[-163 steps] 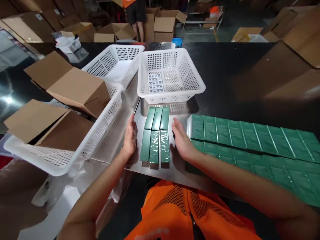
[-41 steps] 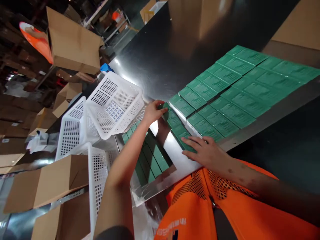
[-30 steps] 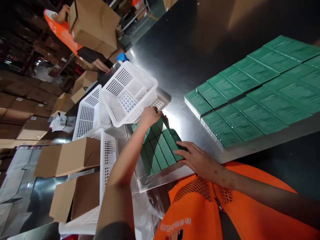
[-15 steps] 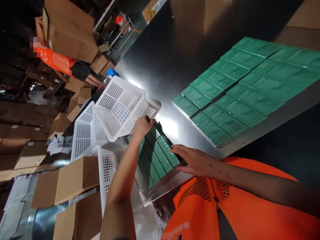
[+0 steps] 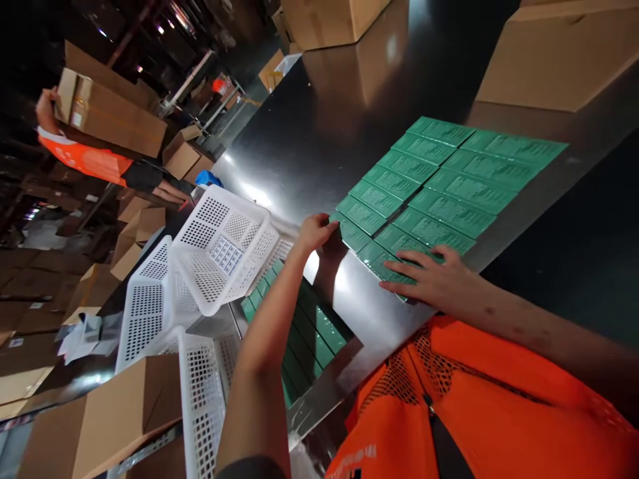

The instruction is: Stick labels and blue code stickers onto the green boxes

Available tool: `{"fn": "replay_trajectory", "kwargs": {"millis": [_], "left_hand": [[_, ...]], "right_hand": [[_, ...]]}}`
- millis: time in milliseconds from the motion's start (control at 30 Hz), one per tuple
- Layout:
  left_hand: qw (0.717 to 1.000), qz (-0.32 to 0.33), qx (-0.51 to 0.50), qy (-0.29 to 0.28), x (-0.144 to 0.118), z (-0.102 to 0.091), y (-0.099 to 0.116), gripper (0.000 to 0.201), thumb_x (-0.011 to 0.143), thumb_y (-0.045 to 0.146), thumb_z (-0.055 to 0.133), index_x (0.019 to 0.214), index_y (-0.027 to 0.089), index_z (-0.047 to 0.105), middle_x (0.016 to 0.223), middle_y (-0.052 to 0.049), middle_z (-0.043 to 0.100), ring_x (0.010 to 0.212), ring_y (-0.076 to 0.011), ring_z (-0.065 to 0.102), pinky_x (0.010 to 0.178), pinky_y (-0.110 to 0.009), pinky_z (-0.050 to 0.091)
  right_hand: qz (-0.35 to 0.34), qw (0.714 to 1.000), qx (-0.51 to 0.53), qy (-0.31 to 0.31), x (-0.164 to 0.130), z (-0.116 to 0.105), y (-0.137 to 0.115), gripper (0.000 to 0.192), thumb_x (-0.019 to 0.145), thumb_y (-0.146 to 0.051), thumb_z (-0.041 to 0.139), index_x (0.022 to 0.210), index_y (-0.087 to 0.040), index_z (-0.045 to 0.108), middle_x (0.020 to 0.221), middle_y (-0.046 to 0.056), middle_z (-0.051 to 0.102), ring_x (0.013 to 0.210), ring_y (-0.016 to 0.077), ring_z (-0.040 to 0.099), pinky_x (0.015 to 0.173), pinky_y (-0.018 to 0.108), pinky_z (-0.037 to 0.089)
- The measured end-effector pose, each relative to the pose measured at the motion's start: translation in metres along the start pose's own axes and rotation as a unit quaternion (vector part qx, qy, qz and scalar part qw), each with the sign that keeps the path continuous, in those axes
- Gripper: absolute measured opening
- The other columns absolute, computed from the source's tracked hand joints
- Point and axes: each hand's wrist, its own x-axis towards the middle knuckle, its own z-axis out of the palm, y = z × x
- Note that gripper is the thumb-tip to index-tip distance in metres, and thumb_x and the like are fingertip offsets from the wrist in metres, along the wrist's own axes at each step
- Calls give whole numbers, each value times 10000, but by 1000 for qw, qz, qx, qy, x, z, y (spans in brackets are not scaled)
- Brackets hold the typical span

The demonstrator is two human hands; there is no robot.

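A block of flat, shiny green packs (image 5: 429,179) lies in two rows on the metal table. My right hand (image 5: 436,276) rests against its near edge, fingers spread over the closest packs. At the block's left corner is my left hand (image 5: 317,233), thumb and forefinger a little apart and nothing visible between them; whether it touches the corner pack I cannot tell. A second group of green packs (image 5: 317,322) lies lower on the table, partly covered by my left forearm.
White perforated baskets (image 5: 222,249) stand at the table's left side, one tilted on another, with a blue-printed sheet inside. Open cardboard boxes (image 5: 124,412) are at lower left. More cartons (image 5: 554,60) stand on the far table. A person in an orange vest (image 5: 87,159) carries a large carton.
Both hands have moved from the lower green packs to the larger block, the left from beside the basket and the right onto the near packs. The view has shifted. The person's carton has tilted.
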Motion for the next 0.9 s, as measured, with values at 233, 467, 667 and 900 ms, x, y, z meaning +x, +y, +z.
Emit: {"fn": "replay_trajectory", "kwargs": {"millis": [233, 467, 667, 900], "left_hand": [[994, -25, 105, -31, -31, -36, -17, 368, 870, 521, 630, 878, 175, 753, 900, -127, 736, 956, -315, 681, 856, -387, 501], [975, -133, 174, -38, -66, -46, -50, 421, 882, 495, 607, 1030, 124, 742, 1056, -213, 727, 1082, -380, 658, 891, -431, 495], [973, -175, 152, 9, -80, -39, -53, 569, 866, 543, 629, 1237, 111, 632, 1109, -216, 718, 1095, -376, 660, 868, -415, 497], [981, -155, 114, 2, -71, -46, -47, 622, 835, 547, 689, 1237, 75, 636, 1101, -257, 711, 1098, -429, 651, 900, -479, 491]], "right_hand": [[1, 993, 113, -21, 13, 11, -39, 602, 870, 33, 445, 1368, -293, 529, 1465, 92, 548, 1257, 241, 570, 955, 460, 424], [6, 935, 352, -37, 44, 33, -72, 535, 888, -218, 644, 1400, -148, 506, 1356, 155, 619, 1222, 296, 601, 1005, 439, 485], [30, 927, 368, -68, 53, 32, -86, 685, 754, -365, 828, 1345, -157, 553, 1314, 174, 636, 1184, 343, 612, 998, 491, 492], [25, 934, 352, -52, 48, 25, -84, 756, 778, -298, 805, 1436, -184, 453, 1381, 150, 600, 1235, 312, 589, 1011, 466, 491]]}}
